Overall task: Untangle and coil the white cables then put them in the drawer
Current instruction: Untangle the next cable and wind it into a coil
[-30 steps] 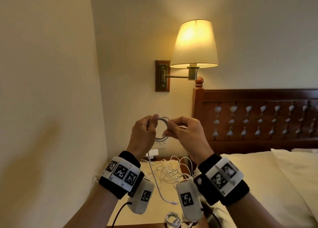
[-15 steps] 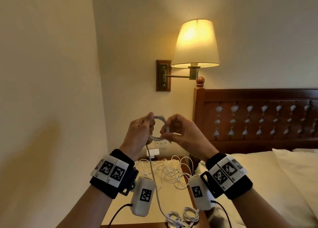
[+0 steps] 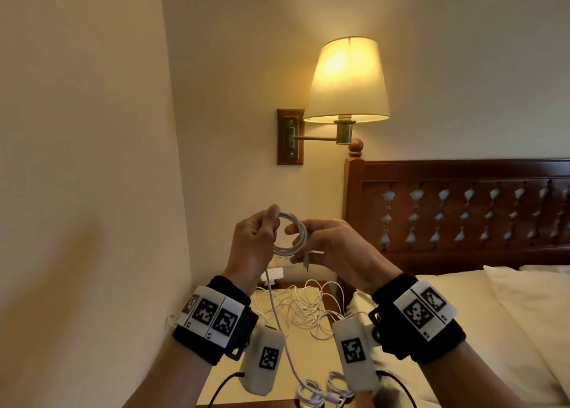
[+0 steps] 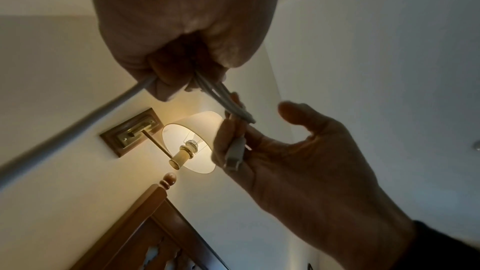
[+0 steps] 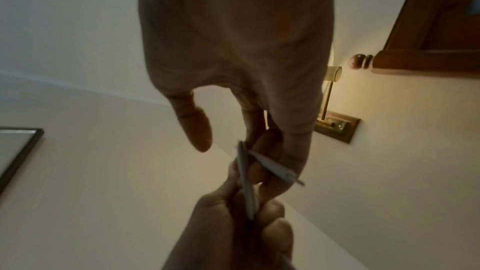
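At chest height, the left hand (image 3: 253, 241) pinches a small white cable coil (image 3: 291, 235). The right hand (image 3: 333, 247), just beside, grips its plug end (image 3: 306, 258). The slack tail drops toward the tangled cables (image 3: 305, 306) on the desk (image 3: 216, 377) below.

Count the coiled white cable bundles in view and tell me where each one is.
3. One round white cable coil held between the left hand and right hand; two small white coils at the pale nightstand's near edge. Others may be hidden below the frame.
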Demonstrator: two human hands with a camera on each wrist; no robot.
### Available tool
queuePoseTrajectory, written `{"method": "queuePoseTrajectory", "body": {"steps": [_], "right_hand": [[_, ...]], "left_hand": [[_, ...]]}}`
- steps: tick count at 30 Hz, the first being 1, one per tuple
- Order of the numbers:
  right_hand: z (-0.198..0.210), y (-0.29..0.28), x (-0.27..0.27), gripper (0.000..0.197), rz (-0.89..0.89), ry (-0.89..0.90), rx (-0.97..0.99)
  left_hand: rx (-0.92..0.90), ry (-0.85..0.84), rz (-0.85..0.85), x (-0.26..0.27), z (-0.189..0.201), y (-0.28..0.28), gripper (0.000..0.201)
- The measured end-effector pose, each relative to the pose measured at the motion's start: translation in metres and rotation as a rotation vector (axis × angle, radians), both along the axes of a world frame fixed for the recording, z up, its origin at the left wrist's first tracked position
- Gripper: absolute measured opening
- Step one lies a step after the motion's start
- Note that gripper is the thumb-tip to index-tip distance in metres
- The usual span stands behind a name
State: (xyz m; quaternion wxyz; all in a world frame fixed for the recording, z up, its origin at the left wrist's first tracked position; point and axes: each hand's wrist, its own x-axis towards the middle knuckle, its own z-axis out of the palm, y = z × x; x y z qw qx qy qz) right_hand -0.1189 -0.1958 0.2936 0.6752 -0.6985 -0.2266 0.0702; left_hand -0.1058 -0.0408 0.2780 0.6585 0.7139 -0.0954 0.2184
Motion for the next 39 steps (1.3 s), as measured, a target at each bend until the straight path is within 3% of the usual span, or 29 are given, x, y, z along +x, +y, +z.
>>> {"method": "queuePoseTrajectory", "body": {"steps": [5, 8, 12, 16, 20, 24, 27, 30, 32, 36, 39], "right_hand": [[-0.005, 0.009, -0.002, 0.034, -0.12, 0.097, 0.164], [-0.009, 0.013, 0.0, 0.033, -0.14, 0.074, 0.216], [-0.009, 0.026, -0.004, 0.029, -0.019, 0.207, 0.509], [-0.006, 0.035, -0.005, 0.024, -0.078, 0.218, 0.624], [0.006, 0.022, -0.002, 0.024, -0.063, 0.273, 0.738], [0.015, 0.001, 0.003, 0.023, -0.053, 0.293, 0.81], [0.012, -0.007, 0.012, 0.019, -0.117, 0.24, 0.735], [0.005, -0.004, 0.016, 0.025, -0.22, 0.063, 0.462], [0.003, 0.001, 0.012, 0.028, -0.228, -0.045, 0.308], [-0.002, 0.004, 0.004, 0.023, -0.215, -0.261, 0.044], [-0.004, 0.003, 0.001, 0.027, -0.158, -0.273, 0.014]], "left_hand": [[0.08, -0.049, 0.044, 0.004, -0.011, 0.007, 0.044], [0.125, -0.099, 0.08, 0.005, -0.013, 0.011, 0.042], [0.142, -0.156, 0.093, 0.004, -0.009, 0.014, 0.043], [0.113, -0.185, 0.004, 0.007, -0.014, 0.015, 0.045], [0.206, -0.186, -0.054, 0.016, -0.044, 0.038, 0.035], [0.393, -0.158, 0.078, 0.028, -0.096, 0.07, 0.024], [0.687, -0.137, -0.024, 0.011, -0.105, 0.065, 0.025], [0.992, -0.26, -0.249, -0.022, -0.071, 0.044, 0.031], [0.999, -0.396, -0.303, -0.039, -0.039, 0.033, 0.028], [0.827, -0.576, -0.134, -0.05, 0.013, 0.028, 0.027], [0.819, -0.64, -0.01, -0.042, 0.029, 0.029, 0.027]]}}
